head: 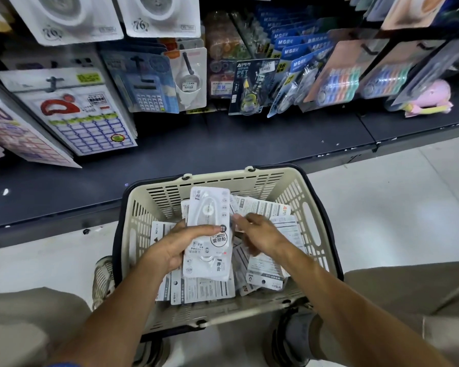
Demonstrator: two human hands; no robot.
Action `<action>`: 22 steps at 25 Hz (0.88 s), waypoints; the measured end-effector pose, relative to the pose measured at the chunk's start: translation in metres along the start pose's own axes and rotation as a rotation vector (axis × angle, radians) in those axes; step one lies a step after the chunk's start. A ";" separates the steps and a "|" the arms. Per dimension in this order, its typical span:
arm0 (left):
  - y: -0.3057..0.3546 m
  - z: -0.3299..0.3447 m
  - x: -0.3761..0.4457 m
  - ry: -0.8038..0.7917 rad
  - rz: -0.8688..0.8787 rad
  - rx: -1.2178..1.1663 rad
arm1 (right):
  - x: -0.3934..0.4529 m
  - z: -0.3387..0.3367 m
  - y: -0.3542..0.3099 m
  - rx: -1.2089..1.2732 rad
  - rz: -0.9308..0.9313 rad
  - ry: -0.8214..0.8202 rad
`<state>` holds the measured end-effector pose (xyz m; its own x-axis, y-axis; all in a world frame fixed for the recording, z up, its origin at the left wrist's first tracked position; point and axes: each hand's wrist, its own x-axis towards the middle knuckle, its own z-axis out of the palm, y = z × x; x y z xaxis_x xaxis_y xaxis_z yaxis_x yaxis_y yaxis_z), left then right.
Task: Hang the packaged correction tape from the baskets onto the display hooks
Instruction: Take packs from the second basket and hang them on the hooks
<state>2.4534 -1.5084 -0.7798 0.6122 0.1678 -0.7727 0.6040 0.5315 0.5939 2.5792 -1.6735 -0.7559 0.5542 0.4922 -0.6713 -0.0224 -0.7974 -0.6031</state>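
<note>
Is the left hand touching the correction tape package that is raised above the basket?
Touching. The head view shows the left hand gripping the package, thumb across its front.

Bright, even light; wide-angle bending at edges, slight blur

White tape pkgs (208,234), heaped in basket (133,229)

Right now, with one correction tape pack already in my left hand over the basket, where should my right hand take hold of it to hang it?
Pinch the flat card edge of the pack on its right side, coming in from the right hand. The raised blister fills the middle and the left hand covers the left edge, so the right margin is likely the free grip.
</note>
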 end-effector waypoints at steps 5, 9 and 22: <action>-0.001 -0.004 0.001 0.089 -0.006 -0.050 | -0.005 -0.022 0.046 -0.984 0.218 0.264; 0.018 0.006 -0.011 0.152 0.091 -0.066 | -0.002 -0.081 -0.011 -0.545 0.108 0.411; 0.218 0.054 -0.192 -0.125 0.600 0.293 | -0.156 -0.199 -0.206 -0.279 -0.854 0.108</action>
<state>2.4948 -1.4694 -0.4902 0.9282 0.2570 -0.2689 0.2437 0.1261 0.9616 2.6632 -1.6557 -0.4406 0.3651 0.9309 0.0100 0.6273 -0.2381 -0.7415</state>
